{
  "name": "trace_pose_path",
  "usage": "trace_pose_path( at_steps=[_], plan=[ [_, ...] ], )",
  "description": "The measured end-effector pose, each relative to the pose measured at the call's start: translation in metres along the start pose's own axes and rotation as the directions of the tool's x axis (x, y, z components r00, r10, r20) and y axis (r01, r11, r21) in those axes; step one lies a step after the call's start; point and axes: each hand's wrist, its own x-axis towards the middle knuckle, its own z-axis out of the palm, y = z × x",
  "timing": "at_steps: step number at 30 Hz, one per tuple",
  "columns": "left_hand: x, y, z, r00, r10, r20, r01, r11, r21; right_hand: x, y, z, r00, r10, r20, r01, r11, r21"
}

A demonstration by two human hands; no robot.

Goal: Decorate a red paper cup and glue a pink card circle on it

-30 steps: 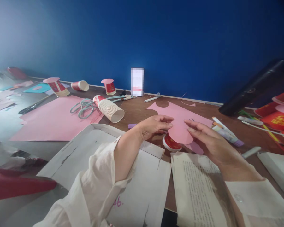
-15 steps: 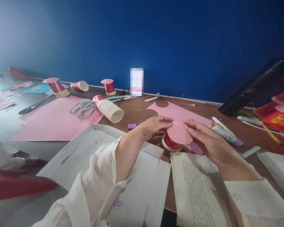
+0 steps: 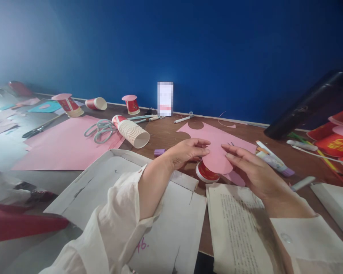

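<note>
A pink paper circle point(image 3: 218, 163) lies over the top of an upside-down red paper cup point(image 3: 207, 174), which stands on the brown table. From its left side, my left hand point(image 3: 185, 154) grips the circle's edge with curled fingers, the thumb on top. My right hand point(image 3: 247, 167) holds the opposite edge between thumb and fingers. The cup's upper part is hidden under the paper. Behind both hands lies a pink sheet point(image 3: 231, 137) with round pieces cut out of it.
Left of my hands are a stack of paper cups point(image 3: 134, 135), scissors point(image 3: 103, 130) and a large pink sheet point(image 3: 63, 148). Two pink-topped cups, one of them a red cup point(image 3: 131, 105), stand near the wall. A white envelope point(image 3: 171, 228) and printed pages point(image 3: 240, 224) lie in front; markers point(image 3: 274, 160) are at right.
My left thumb and fingertips have shifted slightly rightward over the paper circle. The right hand and the cup are almost unmoved.
</note>
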Motion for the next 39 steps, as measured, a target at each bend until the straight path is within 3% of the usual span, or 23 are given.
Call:
trace_pose_path(
  at_steps=[10,14,18,21,30,39],
  plan=[
    [-0.002,-0.001,-0.001,1.000,0.029,-0.001,-0.028,0.994,0.110,0.002,0.001,-0.002,1.000,0.002,0.023,0.000,0.999,-0.050],
    [-0.001,-0.002,-0.004,0.979,0.199,0.039,-0.202,0.938,0.283,0.000,-0.005,-0.002,0.981,-0.195,-0.010,0.184,0.942,-0.281],
    [-0.002,0.000,-0.005,0.942,0.326,0.086,-0.326,0.814,0.482,-0.004,-0.009,0.000,0.889,-0.458,0.010,0.400,0.765,-0.505],
    [-0.004,0.002,-0.004,0.920,0.382,0.084,-0.357,0.733,0.580,-0.005,-0.008,0.000,0.837,-0.546,0.039,0.468,0.677,-0.568],
    [-0.006,0.001,-0.008,0.892,0.436,0.119,-0.392,0.613,0.686,-0.007,-0.004,-0.003,0.752,-0.651,0.105,0.548,0.528,-0.649],
    [-0.006,0.001,-0.010,0.902,0.411,0.128,-0.379,0.618,0.689,-0.006,-0.004,-0.002,0.750,-0.649,0.124,0.550,0.509,-0.662]
  ],
)
